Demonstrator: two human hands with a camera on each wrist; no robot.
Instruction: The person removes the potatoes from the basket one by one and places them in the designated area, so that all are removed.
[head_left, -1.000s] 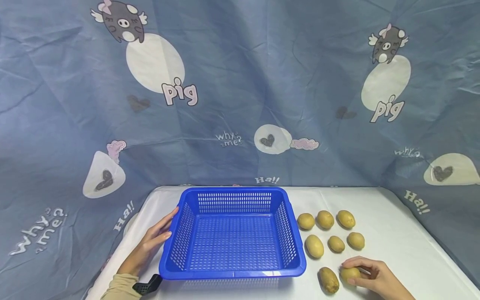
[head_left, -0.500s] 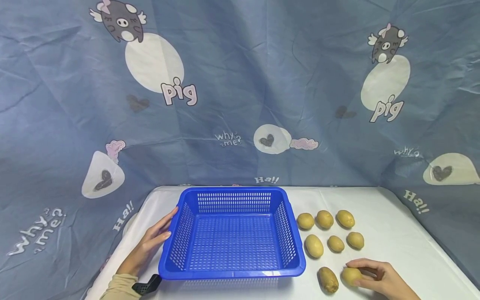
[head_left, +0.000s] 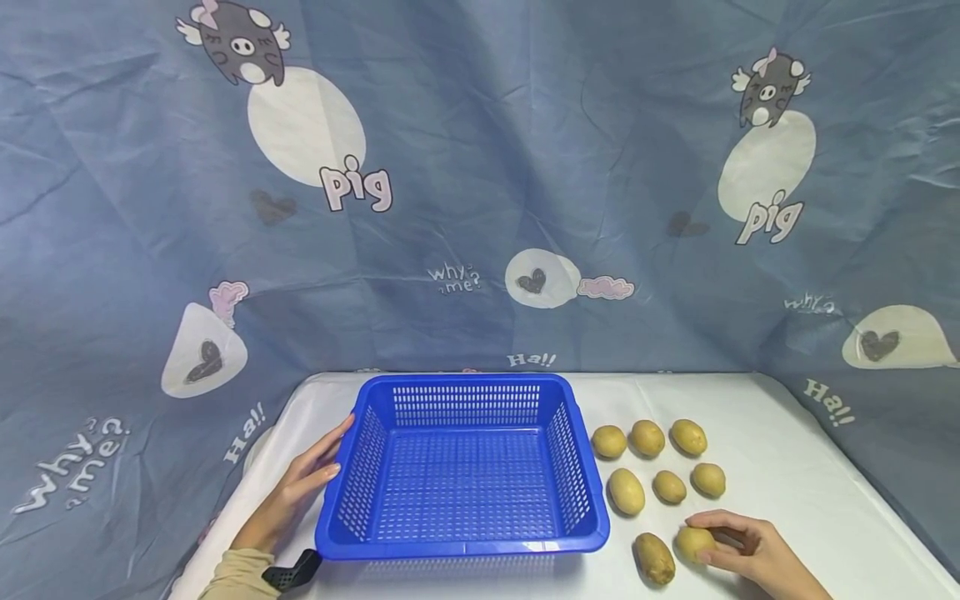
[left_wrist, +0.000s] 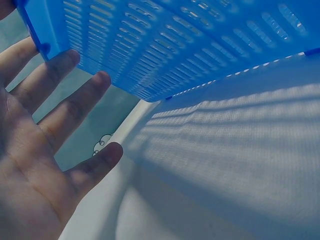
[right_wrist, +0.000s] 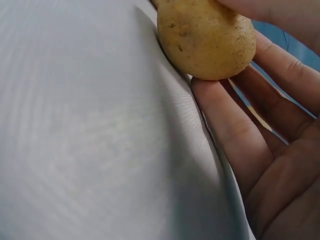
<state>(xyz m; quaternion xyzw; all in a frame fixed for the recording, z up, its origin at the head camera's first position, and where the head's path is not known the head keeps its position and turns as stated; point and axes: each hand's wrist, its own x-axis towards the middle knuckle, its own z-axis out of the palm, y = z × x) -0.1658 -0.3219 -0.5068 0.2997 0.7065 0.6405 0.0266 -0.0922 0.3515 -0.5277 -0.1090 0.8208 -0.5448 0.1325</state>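
Blue plastic basket [head_left: 465,467], lower centre on the table [head_left: 780,467], is steadied by the flat, spread left hand [head_left: 300,487]; the right hand [head_left: 750,550] pinches the lower-right potato [head_left: 693,543], which wants a full-finger wrap before lifting.

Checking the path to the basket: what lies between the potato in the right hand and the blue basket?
In the head view, one darker potato lies between the held potato and the blue basket.

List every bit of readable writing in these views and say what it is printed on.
"pig": backdrop cloth, upper left and upper right.
"why? me?": cloth, centre, lower left; the far-right one is too blurred to read fully.
"Ha!!": cloth, above the table edge, left and right.
Blue basket and potatoes: none.
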